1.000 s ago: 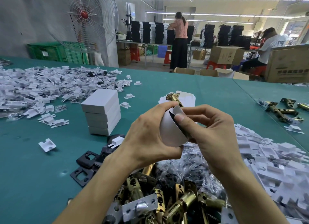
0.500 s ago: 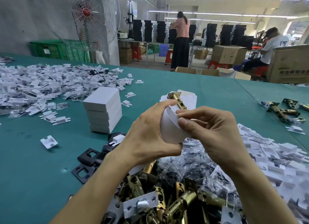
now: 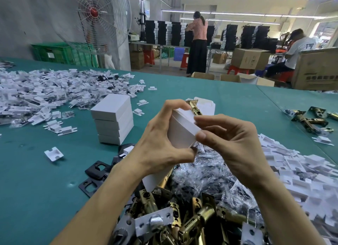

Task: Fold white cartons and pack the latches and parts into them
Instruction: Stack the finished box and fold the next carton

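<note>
White carton (image 3: 182, 133), part-folded, held over green table (image 3: 36, 180) at centre. Left hand (image 3: 164, 140) grips it, thumb under, fingers over; right hand (image 3: 232, 144) pinches its near edge. Brass latch (image 3: 194, 108) protrudes at 12 o'clock. Stack of closed cartons (image 3: 113, 120) at 10 o'clock; latch heap (image 3: 192, 217) at 6 o'clock.

Green table (image 3: 36, 180) under cartons (image 3: 113, 120), latches (image 3: 192, 217), parts (image 3: 45, 93)

Both bare forearms reach forward, wrists close together. Left hand (image 3: 162, 142) curls round a white carton (image 3: 180, 133), thumb under, fingers over the top. Right hand (image 3: 232, 146), just beside it, pinches the carton's edge between thumb and forefinger.
</note>
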The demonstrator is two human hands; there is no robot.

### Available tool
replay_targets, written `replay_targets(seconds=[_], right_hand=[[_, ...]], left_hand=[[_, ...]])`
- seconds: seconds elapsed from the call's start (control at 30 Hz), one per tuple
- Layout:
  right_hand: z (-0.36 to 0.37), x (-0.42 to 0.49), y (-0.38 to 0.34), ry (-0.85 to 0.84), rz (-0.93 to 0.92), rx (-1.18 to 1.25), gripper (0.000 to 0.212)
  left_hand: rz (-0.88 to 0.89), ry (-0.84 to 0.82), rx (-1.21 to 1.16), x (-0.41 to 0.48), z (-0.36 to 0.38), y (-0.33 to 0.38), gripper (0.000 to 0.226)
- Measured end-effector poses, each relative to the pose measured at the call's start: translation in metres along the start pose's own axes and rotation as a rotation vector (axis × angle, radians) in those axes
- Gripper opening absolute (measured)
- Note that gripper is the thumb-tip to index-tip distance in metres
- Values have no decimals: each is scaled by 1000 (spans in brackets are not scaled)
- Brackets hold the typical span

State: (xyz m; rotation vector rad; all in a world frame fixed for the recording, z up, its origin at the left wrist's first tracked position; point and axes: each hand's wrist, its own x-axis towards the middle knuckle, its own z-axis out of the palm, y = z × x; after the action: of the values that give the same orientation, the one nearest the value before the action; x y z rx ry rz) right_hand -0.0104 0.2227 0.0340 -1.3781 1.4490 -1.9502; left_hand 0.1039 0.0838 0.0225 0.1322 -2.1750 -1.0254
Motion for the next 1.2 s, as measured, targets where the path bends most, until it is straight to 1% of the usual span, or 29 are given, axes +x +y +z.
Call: replay_targets(seconds=[0.07, 0.13, 0.2, 0.3, 0.37, 0.47, 0.57, 0.67, 0.73, 0.83, 0.9, 1.03, 1.1, 1.2], right_hand=[[1, 1, 3, 57, -36, -13, 24], [3, 1, 5, 69, -68, -57, 20], [5, 1, 6, 60, -87, -132, 19], [6, 2, 7, 56, -99, -220, 22], [6, 2, 8, 76, -87, -188, 22], [6, 2, 8, 121, -60, -67, 17], [3, 1, 6, 136, -55, 0, 16], [1, 2, 4, 117, -83, 2, 15], [-1, 2, 3, 108, -88, -22, 13], [-1, 1, 5, 121, -56, -67, 8], [-1, 2, 8, 155, -4, -51, 3], [-5, 3, 12, 224, 58, 27, 6], [-7, 4, 12, 233, 14, 42, 7], [-7, 4, 10, 198, -139, -47, 5]], left_hand=[[4, 2, 8, 1, 0, 0, 63], [-9, 19, 8, 1, 1, -2, 55], [-29, 52, 6, 2, 1, -3, 52], [-40, 103, 25, 2, 2, -2, 55], [-33, 100, 35, 3, 2, 0, 58], [-39, 18, -34, 2, -2, 2, 63], [-29, -37, -47, 2, -1, 3, 65], [-9, -51, -63, 2, 5, 3, 61], [-7, -44, -53, 2, 9, 1, 63], [-36, -35, -51, 1, 10, -2, 56], [-47, -50, -95, 2, 7, -3, 49], [-19, -62, -258, 4, 4, -3, 46], [-2, -23, -279, 4, 7, -2, 44], [24, 34, -313, 4, 10, -1, 38]])
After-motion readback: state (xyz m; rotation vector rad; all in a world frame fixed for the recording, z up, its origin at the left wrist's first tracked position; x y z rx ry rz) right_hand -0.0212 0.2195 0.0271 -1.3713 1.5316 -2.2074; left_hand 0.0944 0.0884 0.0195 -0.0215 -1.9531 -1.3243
